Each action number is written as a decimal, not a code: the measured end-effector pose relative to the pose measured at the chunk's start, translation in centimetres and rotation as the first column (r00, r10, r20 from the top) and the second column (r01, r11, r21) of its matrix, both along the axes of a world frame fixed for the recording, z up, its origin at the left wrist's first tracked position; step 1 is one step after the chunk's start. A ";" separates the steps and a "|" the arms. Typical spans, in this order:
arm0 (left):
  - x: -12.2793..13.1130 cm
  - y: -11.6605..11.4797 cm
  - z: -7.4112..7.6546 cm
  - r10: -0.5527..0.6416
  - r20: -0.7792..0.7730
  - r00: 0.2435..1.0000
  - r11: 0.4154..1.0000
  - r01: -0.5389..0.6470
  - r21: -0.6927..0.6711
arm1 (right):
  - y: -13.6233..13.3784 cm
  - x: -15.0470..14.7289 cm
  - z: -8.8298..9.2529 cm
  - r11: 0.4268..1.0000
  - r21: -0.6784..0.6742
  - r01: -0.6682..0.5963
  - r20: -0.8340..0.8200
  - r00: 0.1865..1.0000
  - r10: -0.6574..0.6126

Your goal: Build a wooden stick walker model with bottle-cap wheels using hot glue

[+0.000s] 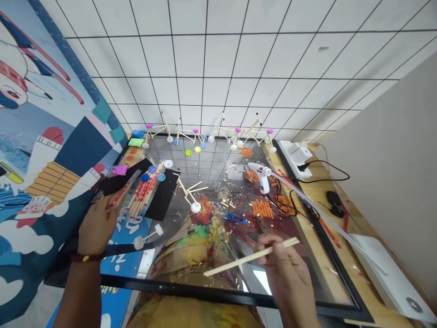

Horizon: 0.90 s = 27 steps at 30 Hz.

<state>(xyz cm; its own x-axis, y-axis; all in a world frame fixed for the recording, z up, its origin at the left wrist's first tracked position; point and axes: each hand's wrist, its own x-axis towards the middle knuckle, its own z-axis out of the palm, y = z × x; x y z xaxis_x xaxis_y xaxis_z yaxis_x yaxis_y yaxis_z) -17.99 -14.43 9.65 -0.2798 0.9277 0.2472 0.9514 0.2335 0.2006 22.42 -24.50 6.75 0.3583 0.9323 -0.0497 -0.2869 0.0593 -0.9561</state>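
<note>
My right hand point(285, 269) grips a pair of plain wooden chopsticks point(235, 263) near one end, above the table's front edge. At the left, my left hand point(99, 223) pinches a clear wrapper with red print point(124, 189). Beside it lies a bundle of red-and-white wrapped chopsticks point(145, 191) on black sheets point(164, 196). In the middle stands a small stick frame point(187, 193) with a white round cap point(195, 207). Nearer the left front, a short stick with white round ends point(148, 236) lies on the table.
A white glue gun point(261, 175) with its cord rests at right, near blue-handled snips point(234, 217) and wood scraps. Several stick frames with caps point(239, 136) line the tiled wall. A power strip point(295, 159) and a white box point(385, 273) lie on the right.
</note>
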 end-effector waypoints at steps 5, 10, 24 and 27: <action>9.2 -2.8 0.2 -0.486 0.411 0.772 0.873 0.410 0.263 | 0.6 -2.5 -0.4 0.967 -0.080 -0.242 0.116 0.961 0.250; 18.8 -5.1 -1.7 -0.173 0.958 0.229 0.541 0.835 -0.101 | 2.8 -4.7 -0.4 0.946 -0.071 -0.317 0.321 0.891 0.322; 20.0 -4.7 -4.8 0.148 0.973 0.180 0.614 0.754 -0.233 | 3.5 -2.2 -2.4 0.946 -0.242 -0.215 -0.048 0.977 0.210; 20.1 -4.7 -5.1 0.147 0.973 0.175 0.591 0.774 -0.229 | 3.8 -2.3 -2.9 0.938 -0.245 -0.245 -0.072 0.970 0.234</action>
